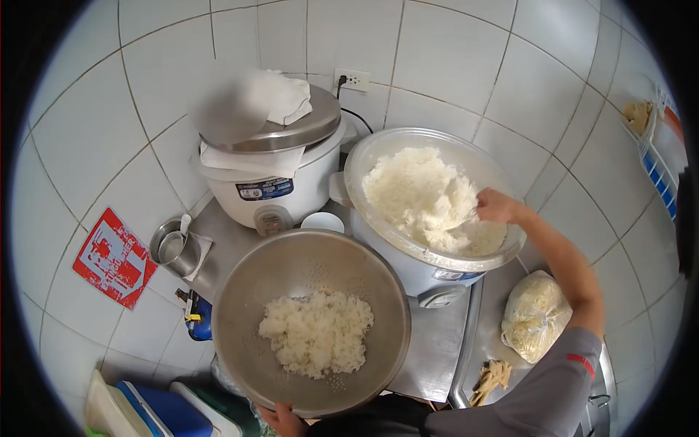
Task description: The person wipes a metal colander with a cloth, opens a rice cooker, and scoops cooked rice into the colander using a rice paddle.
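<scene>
My left hand (282,420) grips the near rim of a wide metal colander (244,298), its fingers partly hidden below the edge. A mound of cooked white rice (317,333) lies in the colander's bottom. Over the open rice cooker (386,244) on the right, my right hand (499,206) is closed at the edge of the rice (415,189) inside. Whatever that hand holds is hidden by the fingers and the rice. The cooker is well filled, and its rice is piled higher toward the back and left.
A second rice cooker (240,175) stands behind, with a metal lid (306,120) and white cloths on it. Left of it is a metal pot (175,251). A tied plastic bag (535,317) and tan gloves (492,380) lie on the right. Tiled walls surround the counter.
</scene>
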Available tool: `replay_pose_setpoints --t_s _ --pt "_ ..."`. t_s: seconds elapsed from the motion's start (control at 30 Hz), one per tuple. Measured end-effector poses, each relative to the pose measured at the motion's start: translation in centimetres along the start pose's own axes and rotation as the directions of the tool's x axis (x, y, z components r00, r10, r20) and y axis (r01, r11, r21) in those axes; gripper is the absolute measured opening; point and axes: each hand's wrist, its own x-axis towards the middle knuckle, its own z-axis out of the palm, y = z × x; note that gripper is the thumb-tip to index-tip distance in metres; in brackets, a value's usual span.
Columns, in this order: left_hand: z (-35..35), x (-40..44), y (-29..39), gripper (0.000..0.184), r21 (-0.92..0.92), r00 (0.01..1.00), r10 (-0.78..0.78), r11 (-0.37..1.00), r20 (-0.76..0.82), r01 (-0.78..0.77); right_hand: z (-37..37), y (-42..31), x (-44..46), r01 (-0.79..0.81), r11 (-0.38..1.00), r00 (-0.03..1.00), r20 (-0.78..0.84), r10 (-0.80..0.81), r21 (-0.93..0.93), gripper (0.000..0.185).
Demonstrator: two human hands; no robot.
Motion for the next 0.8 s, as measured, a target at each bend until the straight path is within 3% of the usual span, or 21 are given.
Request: replay_pose_setpoints --t_s 0.1,0.17,0.2,0.23,0.33,0.4,0.47,0.57,0.67,0.77,0.8 --pt "3.7 -4.3 9.2 0.059 -0.276 0.99 0.139 0.951 -0.028 -0.141 -2.8 -2.5 0.2 0.061 0.989 0.995 -0.076 -0.072 -0.137 0.021" --pt "3.4 -4.3 9.2 0.059 -0.335 0.992 0.12 0.937 0.034 -0.101 -3.5 -7.0 -0.5 0.108 0.988 0.994 -0.023 -0.111 -0.113 0.019" --pt "3.1 -4.4 9.0 0.059 -0.359 0.993 0.105 0.93 0.06 -0.076 -3.5 -10.7 -1.6 0.115 0.949 0.992 -0.016 -0.126 -0.292 0.018" --pt "3.0 -4.6 9.3 0.059 -0.362 0.992 0.103 0.93 0.078 -0.069 -2.6 -14.0 -2.1 0.127 0.879 0.989 -0.007 -0.146 -0.46 0.018" --pt "2.8 -4.2 8.6 0.056 -0.316 0.993 0.103 0.945 0.056 -0.08 2.7 -17.8 -2.4 0.437 0.556 0.843 0.106 -0.527 -0.707 0.021" --pt "2.7 -3.8 8.5 0.055 -0.317 0.99 0.12 0.944 0.068 -0.092 6.7 -20.9 -2.9 0.381 0.415 0.861 0.154 -0.486 -0.826 0.03" --pt "2.5 -3.6 8.8 0.057 -0.363 0.983 0.133 0.929 0.124 -0.08 10.2 -22.1 -3.3 0.424 0.555 0.885 0.197 -0.423 -0.715 0.039" --pt "2.2 -3.2 9.8 0.056 -0.33 0.971 0.168 0.938 0.169 -0.105 13.3 -22.5 -4.4 0.55 0.571 0.833 0.348 -0.43 -0.609 0.044" --pt "2.2 -2.9 10.5 0.054 -0.324 0.967 0.177 0.94 0.185 -0.11 15.6 -21.8 -5.2 0.62 0.563 0.783 0.384 -0.49 -0.546 0.048" --pt "2.0 -2.3 10.8 0.052 -0.345 0.964 0.161 0.935 0.21 -0.081 19.0 -20.6 -6.2 0.674 0.59 0.72 0.218 -0.659 -0.445 0.051" --pt "2.0 -2.1 10.8 0.051 -0.349 0.958 0.178 0.933 0.223 -0.092 20.8 -19.2 -5.9 0.695 0.563 0.71 0.3 -0.637 -0.447 0.051"
